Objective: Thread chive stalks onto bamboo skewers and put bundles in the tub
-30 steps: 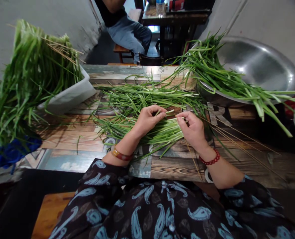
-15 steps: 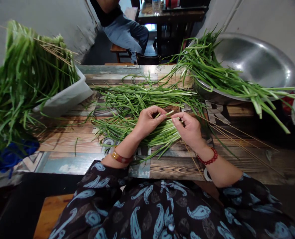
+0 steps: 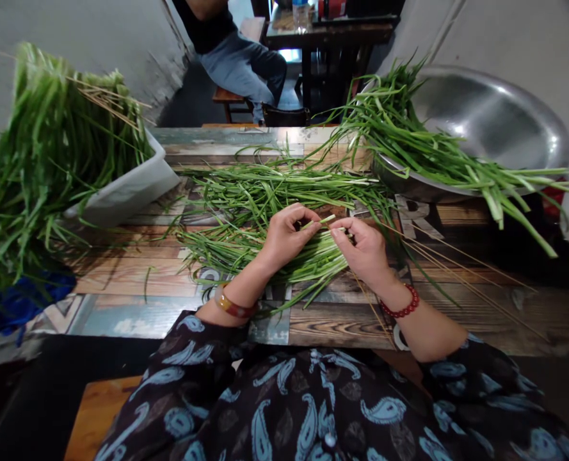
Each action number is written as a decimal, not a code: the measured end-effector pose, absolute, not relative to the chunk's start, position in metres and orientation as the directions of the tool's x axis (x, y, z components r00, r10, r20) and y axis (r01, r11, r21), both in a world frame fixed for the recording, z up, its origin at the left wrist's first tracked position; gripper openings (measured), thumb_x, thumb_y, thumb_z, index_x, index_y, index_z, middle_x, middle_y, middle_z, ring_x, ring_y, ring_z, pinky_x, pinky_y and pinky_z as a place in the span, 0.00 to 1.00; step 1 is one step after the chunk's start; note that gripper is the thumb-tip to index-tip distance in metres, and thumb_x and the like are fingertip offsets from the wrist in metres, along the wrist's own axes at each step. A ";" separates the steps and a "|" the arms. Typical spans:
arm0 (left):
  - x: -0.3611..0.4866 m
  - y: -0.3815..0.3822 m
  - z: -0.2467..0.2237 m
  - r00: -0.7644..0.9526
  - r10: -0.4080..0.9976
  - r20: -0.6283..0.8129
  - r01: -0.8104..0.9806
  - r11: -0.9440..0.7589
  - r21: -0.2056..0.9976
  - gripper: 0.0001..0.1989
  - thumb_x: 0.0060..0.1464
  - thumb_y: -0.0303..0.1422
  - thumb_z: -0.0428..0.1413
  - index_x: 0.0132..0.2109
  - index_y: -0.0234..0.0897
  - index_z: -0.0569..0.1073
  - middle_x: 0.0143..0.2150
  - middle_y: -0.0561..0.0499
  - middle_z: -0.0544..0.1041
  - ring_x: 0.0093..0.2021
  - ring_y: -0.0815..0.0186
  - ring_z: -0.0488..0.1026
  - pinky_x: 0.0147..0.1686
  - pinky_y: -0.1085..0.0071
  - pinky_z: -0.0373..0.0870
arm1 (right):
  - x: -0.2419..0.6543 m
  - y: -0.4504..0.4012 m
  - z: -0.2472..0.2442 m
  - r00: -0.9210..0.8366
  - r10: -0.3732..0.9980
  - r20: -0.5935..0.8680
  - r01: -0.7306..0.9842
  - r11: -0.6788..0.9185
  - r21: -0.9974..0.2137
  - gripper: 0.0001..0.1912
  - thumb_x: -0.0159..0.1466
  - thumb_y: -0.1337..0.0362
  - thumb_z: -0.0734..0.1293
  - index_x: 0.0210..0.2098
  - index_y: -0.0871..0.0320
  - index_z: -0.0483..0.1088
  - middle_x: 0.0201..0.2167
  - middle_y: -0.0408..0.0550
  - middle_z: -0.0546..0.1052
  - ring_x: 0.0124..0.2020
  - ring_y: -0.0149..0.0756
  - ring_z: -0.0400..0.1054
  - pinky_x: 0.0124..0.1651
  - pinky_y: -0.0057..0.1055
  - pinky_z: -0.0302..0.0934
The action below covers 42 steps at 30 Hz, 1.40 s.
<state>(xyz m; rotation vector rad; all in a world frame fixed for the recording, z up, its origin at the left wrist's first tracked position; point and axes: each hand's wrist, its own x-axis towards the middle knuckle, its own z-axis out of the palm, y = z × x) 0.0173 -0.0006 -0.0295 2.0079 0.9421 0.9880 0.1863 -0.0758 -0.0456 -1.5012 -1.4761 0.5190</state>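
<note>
Long green stalks lie in two loose heaps across the patterned wooden table, a far heap [image 3: 274, 186] and a near heap [image 3: 308, 262]. Over the near heap, my left hand [image 3: 288, 235] pinches a pale stalk end between thumb and fingers. My right hand [image 3: 362, 250] is closed close beside it, thumb against forefinger, at the same stalk ends; a thin skewer [image 3: 370, 307] runs down below it. What exactly its fingertips grip is too small to tell. More thin skewers [image 3: 457, 266] lie on the table to the right.
At the left, a white bin [image 3: 125, 186] holds upright stalks [image 3: 58, 141] with skewers across them. A blue cloth [image 3: 25, 304] lies below. A large metal bowl [image 3: 500, 121] with stalks over its rim stands at the right. Beyond the table, a person [image 3: 236, 61] sits on a stool.
</note>
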 end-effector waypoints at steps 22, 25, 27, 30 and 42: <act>0.020 -0.001 -0.033 0.460 0.750 0.476 0.311 -0.638 0.705 0.05 0.53 0.23 0.59 0.30 0.35 0.74 0.29 0.52 0.74 0.32 0.69 0.70 0.32 0.73 0.64 | 0.185 -0.071 -0.064 0.241 0.939 0.244 0.325 0.159 -0.932 0.19 0.63 0.58 0.68 0.52 0.55 0.67 0.35 0.46 0.80 0.36 0.38 0.74 0.39 0.34 0.66; 0.019 -0.001 -0.034 0.485 0.740 0.466 0.313 -0.645 0.698 0.05 0.53 0.23 0.59 0.30 0.35 0.74 0.29 0.52 0.74 0.32 0.68 0.70 0.33 0.72 0.65 | 0.185 -0.070 -0.067 0.223 0.945 0.241 0.312 0.165 -0.936 0.23 0.64 0.58 0.67 0.57 0.54 0.64 0.35 0.46 0.79 0.36 0.39 0.74 0.40 0.35 0.67; 0.018 0.000 -0.035 0.502 0.728 0.467 0.306 -0.654 0.691 0.05 0.53 0.23 0.59 0.31 0.35 0.74 0.30 0.52 0.75 0.32 0.68 0.71 0.33 0.72 0.65 | 0.185 -0.071 -0.066 0.206 0.946 0.252 0.311 0.180 -0.933 0.22 0.65 0.58 0.66 0.57 0.53 0.65 0.36 0.47 0.79 0.37 0.39 0.74 0.40 0.36 0.67; 0.017 0.001 -0.036 0.527 0.713 0.462 0.284 -0.660 0.695 0.04 0.53 0.23 0.60 0.31 0.35 0.74 0.31 0.51 0.75 0.33 0.68 0.71 0.35 0.72 0.66 | 0.185 -0.072 -0.064 0.190 0.947 0.259 0.324 0.189 -0.927 0.20 0.66 0.58 0.66 0.56 0.54 0.67 0.37 0.48 0.79 0.37 0.39 0.74 0.42 0.37 0.67; 0.012 0.005 -0.027 0.660 0.668 0.344 0.181 -0.586 0.790 0.06 0.59 0.30 0.57 0.35 0.34 0.77 0.34 0.49 0.77 0.36 0.66 0.74 0.39 0.69 0.69 | 0.188 -0.072 -0.056 0.135 0.960 0.247 0.365 0.183 -0.913 0.15 0.68 0.55 0.63 0.47 0.57 0.74 0.40 0.48 0.81 0.36 0.36 0.73 0.41 0.33 0.65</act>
